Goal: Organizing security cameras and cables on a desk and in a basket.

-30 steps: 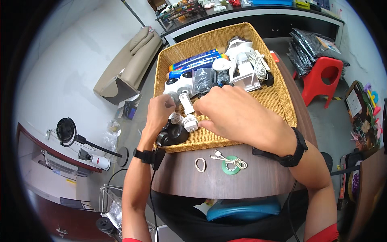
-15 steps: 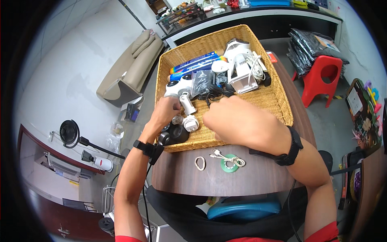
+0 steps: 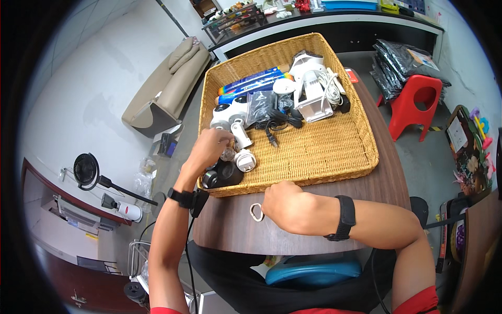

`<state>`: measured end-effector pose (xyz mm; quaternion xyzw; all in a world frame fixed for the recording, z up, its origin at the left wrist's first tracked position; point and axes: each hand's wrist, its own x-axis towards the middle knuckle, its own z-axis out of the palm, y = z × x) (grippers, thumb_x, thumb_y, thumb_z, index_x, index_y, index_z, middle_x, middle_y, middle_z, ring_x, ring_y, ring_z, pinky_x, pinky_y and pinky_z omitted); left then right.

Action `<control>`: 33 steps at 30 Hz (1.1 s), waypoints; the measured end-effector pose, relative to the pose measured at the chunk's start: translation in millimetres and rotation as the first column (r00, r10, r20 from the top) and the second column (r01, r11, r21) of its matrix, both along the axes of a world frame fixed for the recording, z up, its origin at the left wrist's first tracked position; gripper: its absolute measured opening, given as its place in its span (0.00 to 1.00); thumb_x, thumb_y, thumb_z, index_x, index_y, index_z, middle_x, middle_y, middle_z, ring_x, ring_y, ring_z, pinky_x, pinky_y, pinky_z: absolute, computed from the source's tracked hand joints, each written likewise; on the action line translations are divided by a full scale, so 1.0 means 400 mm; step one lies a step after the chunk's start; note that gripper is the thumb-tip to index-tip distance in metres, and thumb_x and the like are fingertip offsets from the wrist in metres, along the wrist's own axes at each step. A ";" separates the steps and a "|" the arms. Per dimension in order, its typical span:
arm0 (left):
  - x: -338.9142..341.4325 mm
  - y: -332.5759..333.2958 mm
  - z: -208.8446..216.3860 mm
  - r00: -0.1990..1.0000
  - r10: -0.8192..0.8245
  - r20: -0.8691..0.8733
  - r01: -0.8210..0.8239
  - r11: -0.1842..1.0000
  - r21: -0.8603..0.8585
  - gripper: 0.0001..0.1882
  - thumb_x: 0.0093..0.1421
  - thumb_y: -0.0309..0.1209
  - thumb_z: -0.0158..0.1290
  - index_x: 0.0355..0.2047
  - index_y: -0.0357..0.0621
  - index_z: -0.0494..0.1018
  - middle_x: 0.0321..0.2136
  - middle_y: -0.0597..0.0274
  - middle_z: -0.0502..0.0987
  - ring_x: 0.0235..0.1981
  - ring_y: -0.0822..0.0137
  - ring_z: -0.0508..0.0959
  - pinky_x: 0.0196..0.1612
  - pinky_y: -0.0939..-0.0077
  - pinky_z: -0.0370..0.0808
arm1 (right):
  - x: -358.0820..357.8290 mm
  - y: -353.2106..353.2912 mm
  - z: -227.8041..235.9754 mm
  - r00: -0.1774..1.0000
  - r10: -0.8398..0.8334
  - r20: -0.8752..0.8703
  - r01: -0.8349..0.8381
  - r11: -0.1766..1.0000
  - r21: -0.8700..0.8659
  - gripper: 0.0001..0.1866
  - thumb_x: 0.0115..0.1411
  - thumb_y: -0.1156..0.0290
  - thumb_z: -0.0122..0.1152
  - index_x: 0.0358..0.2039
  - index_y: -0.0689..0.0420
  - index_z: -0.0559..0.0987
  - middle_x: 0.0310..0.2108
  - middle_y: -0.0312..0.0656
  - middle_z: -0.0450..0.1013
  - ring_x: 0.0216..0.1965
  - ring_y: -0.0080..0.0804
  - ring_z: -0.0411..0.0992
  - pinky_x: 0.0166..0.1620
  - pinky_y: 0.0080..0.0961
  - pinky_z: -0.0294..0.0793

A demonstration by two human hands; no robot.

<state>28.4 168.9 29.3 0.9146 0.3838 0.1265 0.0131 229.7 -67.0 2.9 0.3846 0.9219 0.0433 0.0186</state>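
A wicker basket stands on the table, loaded with several gadgets. At its near left corner my left hand reaches over the side, fingers curled beside a white bracket-like device; what they hold, if anything, is hidden. Close to that hand lie a white plug adapter and a black round-ended object. My right hand is low over the table in front of the basket, its fingers folded under and mostly out of sight. Beside its fingertips lies a small beige ring-shaped band.
Farther inside the basket are blue packaged tubes, a black cable, white cameras and a white device with coiled cord. A red stool stands right, a sofa left, a blue stool below the table edge.
My right hand has come out of the basket, moving down toward me over the table. It now covers the white cable and green ring seen there before. My left hand has barely shifted.
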 end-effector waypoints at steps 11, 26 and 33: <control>0.058 -0.377 0.146 0.997 -0.068 0.034 0.076 0.914 -0.398 0.10 0.61 0.32 0.68 0.34 0.36 0.84 0.27 0.49 0.84 0.27 0.57 0.84 0.34 0.64 0.79 | 0.003 0.005 -0.036 0.998 0.010 0.058 -0.010 1.000 0.011 0.09 0.61 0.69 0.65 0.38 0.56 0.88 0.41 0.44 0.83 0.43 0.38 0.83 0.41 0.32 0.83; 0.042 -0.409 0.094 0.937 -0.320 -0.141 0.216 0.847 -0.486 0.08 0.58 0.28 0.64 0.36 0.38 0.82 0.33 0.50 0.85 0.35 0.53 0.86 0.41 0.62 0.82 | 0.012 0.013 -0.089 0.996 0.083 -0.028 -0.082 0.995 0.053 0.10 0.62 0.70 0.61 0.37 0.59 0.87 0.40 0.49 0.82 0.42 0.42 0.83 0.42 0.36 0.83; 0.052 -0.247 0.206 0.993 0.107 0.043 -0.085 0.933 -0.349 0.08 0.58 0.26 0.63 0.36 0.34 0.82 0.27 0.56 0.85 0.30 0.66 0.85 0.38 0.68 0.81 | -0.004 0.018 -0.120 0.995 0.082 -0.060 -0.077 0.994 0.076 0.09 0.60 0.72 0.64 0.38 0.61 0.87 0.40 0.50 0.83 0.42 0.42 0.84 0.41 0.36 0.84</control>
